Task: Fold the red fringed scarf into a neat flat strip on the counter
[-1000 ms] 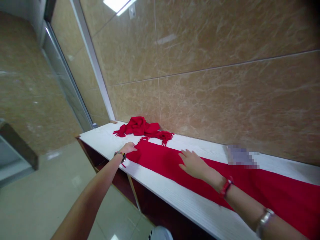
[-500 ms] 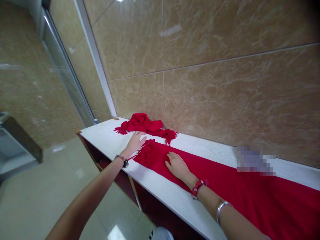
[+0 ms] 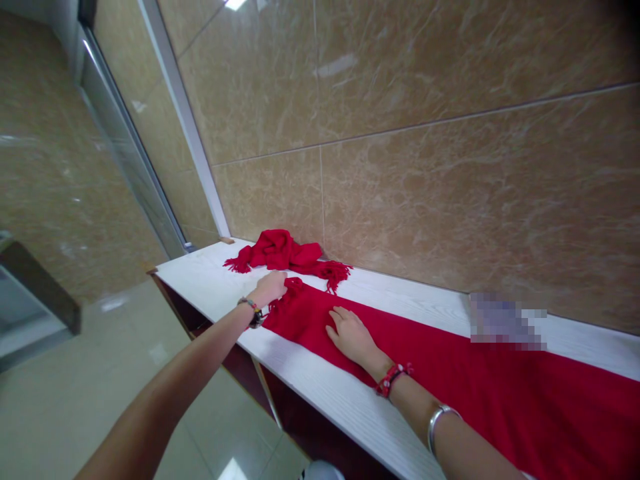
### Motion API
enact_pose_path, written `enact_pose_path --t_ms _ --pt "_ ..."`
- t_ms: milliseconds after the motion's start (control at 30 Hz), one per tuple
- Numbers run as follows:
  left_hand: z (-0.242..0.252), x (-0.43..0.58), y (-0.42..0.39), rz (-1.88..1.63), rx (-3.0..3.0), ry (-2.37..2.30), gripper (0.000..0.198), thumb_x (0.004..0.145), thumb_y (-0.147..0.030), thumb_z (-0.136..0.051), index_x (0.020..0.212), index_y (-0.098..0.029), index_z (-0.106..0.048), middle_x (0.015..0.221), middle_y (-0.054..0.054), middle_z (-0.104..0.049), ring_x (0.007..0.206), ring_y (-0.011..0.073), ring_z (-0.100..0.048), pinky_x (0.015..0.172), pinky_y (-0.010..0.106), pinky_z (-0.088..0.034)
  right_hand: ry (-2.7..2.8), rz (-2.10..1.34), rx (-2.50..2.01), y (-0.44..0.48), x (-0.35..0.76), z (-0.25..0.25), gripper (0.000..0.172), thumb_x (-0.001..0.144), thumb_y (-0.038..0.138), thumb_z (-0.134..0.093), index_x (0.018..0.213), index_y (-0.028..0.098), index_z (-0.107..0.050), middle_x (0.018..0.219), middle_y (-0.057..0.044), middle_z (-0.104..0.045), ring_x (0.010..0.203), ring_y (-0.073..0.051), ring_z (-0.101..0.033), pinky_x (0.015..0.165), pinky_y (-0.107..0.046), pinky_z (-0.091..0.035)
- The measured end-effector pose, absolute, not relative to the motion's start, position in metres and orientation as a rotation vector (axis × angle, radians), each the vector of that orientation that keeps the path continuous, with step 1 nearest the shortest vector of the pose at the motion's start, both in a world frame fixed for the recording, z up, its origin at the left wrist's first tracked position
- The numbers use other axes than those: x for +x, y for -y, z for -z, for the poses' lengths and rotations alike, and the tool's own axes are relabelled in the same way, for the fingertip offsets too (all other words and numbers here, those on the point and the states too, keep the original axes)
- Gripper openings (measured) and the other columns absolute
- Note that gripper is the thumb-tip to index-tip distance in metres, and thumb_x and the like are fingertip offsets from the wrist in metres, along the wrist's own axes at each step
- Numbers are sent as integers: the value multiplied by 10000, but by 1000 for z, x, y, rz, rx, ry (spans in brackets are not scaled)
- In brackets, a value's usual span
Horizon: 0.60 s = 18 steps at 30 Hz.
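A long red scarf (image 3: 425, 337) lies spread along the white top of a cabinet, running off past the right edge of the view. At its fringed far-left end, my left hand (image 3: 271, 287) is closed on the scarf's corner, with the cloth bunched beside the fingers. My right hand (image 3: 353, 335) rests flat on the scarf a little further right, fingers stretched out. Behind my left hand, a second red scarf (image 3: 285, 252) with fringes sits crumpled against the wall.
The white cabinet top (image 3: 200, 270) is narrow and backs onto a tiled wall (image 3: 425, 180). Open compartments (image 3: 300, 407) show below its front edge. A blurred-out item (image 3: 503, 321) lies behind the scarf at right. Shiny floor (image 3: 115, 380) extends to the left.
My left hand has gone from open, fingers spread at the fringe, to closed on the scarf's corner. That corner is now gathered up slightly. My right hand stays flat on the cloth.
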<state>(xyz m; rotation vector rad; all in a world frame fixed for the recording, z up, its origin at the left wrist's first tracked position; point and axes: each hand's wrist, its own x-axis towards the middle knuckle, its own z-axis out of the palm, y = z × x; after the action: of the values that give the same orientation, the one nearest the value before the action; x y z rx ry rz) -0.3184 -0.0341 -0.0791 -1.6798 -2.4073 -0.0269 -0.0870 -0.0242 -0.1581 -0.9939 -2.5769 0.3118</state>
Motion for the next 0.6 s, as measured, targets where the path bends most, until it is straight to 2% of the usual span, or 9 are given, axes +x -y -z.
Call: enact_pose_path --t_ms 100,200,267,333,400,500,600 --pt "61 -350 40 68 -1438 2422 275 792 -120 -470 1057 -98 -540 1103 180 -519 1029 287 -503 837 415 -403 2574 -313 -999 24 -87 158 465 847 285 -378 1234 50 -486 1298 -163 -455 1213 -240 -381 1035 -359 -247" --pt "64 -363 45 122 -1299 2388 420 814 -163 -470 1226 -95 -418 1315 229 -322 1195 372 -311 892 552 -306 2575 -309 -991 24 -87 158 461 849 282 -375 1229 46 -490 1294 -169 -457 1210 -242 -383 1034 -361 -250" --pt "79 -362 47 212 -1394 2366 540 784 -211 -534 1292 -165 -356 1394 188 -212 1258 377 -196 926 559 -268 2581 -304 -983 24 -87 158 459 851 283 -371 1228 51 -490 1293 -169 -457 1210 -239 -382 1031 -360 -254" --pt "97 -360 50 413 -1579 2405 597 754 -258 -576 1304 -215 -346 1415 147 -193 1281 359 -165 954 525 -264 2588 -300 -985 24 -87 157 457 853 285 -370 1230 56 -490 1297 -167 -453 1211 -241 -380 1030 -363 -255" --pt "113 -363 55 622 -1718 2494 563 748 -307 -576 1269 -195 -395 1354 149 -320 1247 335 -273 948 469 -306 2589 -296 -996 24 -87 157 456 853 286 -373 1232 61 -489 1302 -162 -449 1212 -244 -379 1031 -366 -254" --pt "124 -378 63 770 -1765 2654 488 717 -343 -604 1147 -137 -498 1068 121 -574 1024 283 -520 834 370 -422 2586 -286 -1009 25 -86 157 453 854 283 -373 1231 60 -490 1302 -160 -449 1211 -247 -382 1032 -364 -253" --pt "122 -390 64 978 -1851 2754 422 673 -333 -664 1029 -133 -559 863 53 -629 833 240 -591 723 321 -468 2593 -272 -1007 25 -87 158 450 855 283 -373 1226 60 -495 1294 -163 -456 1207 -244 -388 1027 -360 -260"
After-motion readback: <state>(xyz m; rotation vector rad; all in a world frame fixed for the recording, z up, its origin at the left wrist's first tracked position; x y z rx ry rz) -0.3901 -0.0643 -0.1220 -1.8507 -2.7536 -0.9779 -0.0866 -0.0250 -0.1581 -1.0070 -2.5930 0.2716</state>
